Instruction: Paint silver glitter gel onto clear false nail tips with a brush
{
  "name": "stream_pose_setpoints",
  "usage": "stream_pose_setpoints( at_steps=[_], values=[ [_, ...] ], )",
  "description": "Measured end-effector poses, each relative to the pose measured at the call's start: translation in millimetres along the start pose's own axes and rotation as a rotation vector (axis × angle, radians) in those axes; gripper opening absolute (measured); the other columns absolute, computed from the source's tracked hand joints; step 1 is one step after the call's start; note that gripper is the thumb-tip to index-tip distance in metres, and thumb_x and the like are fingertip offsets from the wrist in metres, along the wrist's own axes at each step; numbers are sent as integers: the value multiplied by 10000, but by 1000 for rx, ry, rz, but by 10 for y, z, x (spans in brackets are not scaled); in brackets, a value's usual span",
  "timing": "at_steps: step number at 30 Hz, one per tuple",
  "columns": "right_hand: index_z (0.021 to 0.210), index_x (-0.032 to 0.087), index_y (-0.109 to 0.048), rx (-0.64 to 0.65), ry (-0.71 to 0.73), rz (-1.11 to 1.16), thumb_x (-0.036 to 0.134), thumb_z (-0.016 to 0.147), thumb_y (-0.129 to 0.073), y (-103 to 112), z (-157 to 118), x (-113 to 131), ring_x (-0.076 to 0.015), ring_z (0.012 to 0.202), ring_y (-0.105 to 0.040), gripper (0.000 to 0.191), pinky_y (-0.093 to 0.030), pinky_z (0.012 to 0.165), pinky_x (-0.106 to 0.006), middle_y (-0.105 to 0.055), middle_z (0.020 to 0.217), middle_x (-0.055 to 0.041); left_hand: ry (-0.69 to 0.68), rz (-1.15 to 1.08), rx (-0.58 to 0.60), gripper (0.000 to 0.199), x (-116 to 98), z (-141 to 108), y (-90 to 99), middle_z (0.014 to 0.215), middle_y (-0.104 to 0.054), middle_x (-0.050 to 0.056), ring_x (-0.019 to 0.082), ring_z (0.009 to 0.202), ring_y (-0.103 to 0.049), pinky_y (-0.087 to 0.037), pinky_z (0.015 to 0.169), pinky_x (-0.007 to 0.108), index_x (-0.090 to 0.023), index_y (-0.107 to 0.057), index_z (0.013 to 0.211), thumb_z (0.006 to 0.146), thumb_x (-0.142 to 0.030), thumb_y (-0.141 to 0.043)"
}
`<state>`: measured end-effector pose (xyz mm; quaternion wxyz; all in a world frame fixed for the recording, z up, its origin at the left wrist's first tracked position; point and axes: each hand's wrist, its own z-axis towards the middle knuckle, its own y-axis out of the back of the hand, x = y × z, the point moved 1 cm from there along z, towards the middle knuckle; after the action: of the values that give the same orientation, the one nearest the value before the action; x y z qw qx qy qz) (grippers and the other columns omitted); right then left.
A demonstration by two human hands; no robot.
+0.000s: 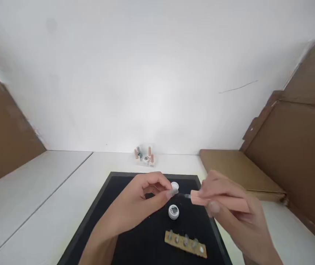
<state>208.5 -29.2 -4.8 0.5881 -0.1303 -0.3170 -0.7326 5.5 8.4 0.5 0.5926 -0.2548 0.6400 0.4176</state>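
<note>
My left hand [139, 200] pinches a small translucent, greyish false nail [173, 191] between thumb and forefinger. My right hand [236, 211] is wrapped round the long pink handle of a nail polish brush [220, 201]. Its thin brush end points left and sits close to the false nail; whether they touch I cannot tell. Below the brush stands a small white jar [174, 212] with silvery contents. A round white lid [175, 186] lies behind the fingertips. Nearer me, several false nails [186, 240] sit on a tan strip [183, 247].
Under both hands lies a black mat [135, 243] with a raised border on the white table [49, 198]. A clear holder [145, 162] with small pink and grey bottles stands at the back. Cardboard [226, 165] lies at right, and brown panels [308, 147] flank the white wall.
</note>
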Motion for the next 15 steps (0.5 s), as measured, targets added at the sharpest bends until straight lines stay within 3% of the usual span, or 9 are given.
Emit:
stream_pose_setpoints(
  at_steps=[5, 15],
  values=[
    [910, 267, -641, -7, -57, 56, 345, 953, -562, 7, -16, 19, -108, 602, -532, 119, -450, 554, -223, -609, 672, 33, -33, 20, -28, 95, -10, 9, 4, 772, -609, -26, 117, 726, -549, -415, 669, 228, -189, -650, 813, 892, -211, -602],
    [890, 254, -595, -4, -37, 112, 350, 926, -593, -18, -1, -5, -115, 612, -526, 103, -429, 528, -226, -575, 711, 12, -95, 45, -39, 65, -33, 4, -6, 796, -648, -12, 129, 756, -598, -461, 699, 235, -189, -657, 784, 827, -148, -632]
  ],
)
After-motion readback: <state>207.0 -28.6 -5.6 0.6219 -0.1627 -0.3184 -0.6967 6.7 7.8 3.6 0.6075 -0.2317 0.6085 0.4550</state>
